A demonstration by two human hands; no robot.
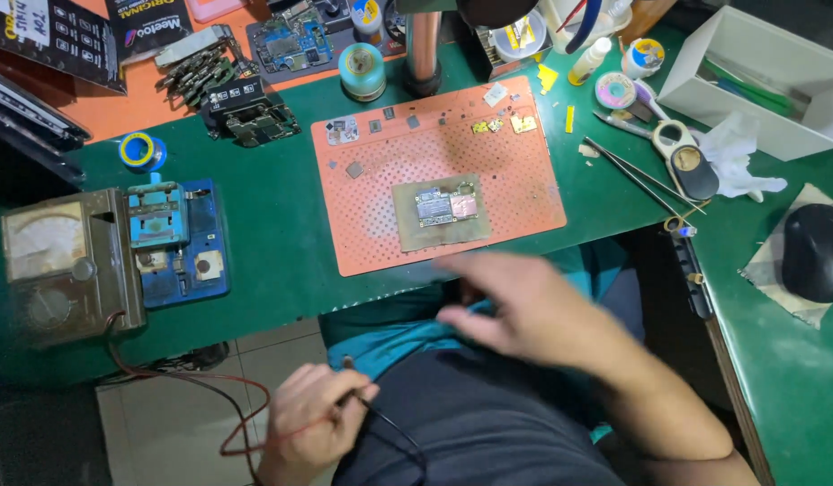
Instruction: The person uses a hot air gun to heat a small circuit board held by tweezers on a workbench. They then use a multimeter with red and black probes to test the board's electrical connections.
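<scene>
Head view: the left hand (313, 409) sits low in the frame, below the desk (273, 234) edge and over the person's lap, with its fingers (349, 393) closed around a thin probe (346, 364) from which red and black leads (241, 418) run down and back toward the analogue meter (61, 265) at the left end of the desk. The right hand (524, 310) is motion-blurred, held just in front of the desk edge below the orange perforated mat (434, 171); its fingers appear loosely spread and hold nothing visible, though the blur prevents certainty. A small circuit board (445, 207) lies on a grey-green pad (442, 213) near the centre of the mat, well apart from both hands. Small chips and metal shields are scattered along the mat's upper edge. A blue fixture block (178, 243) stands just beside the meter. Packages and labels: a flat black box (151, 27) with printed lettering and a black printed card (57, 40) lie on the orange surface at the upper left; a blue-and-yellow tape roll (142, 150) lies above the meter; round yellow-labelled tins (515, 36) stand at the top centre; a white open box (758, 81) occupies the upper right. Tweezers (637, 175) lie to the right of the mat, and a black mouse (814, 252) rests at the right edge.
</scene>
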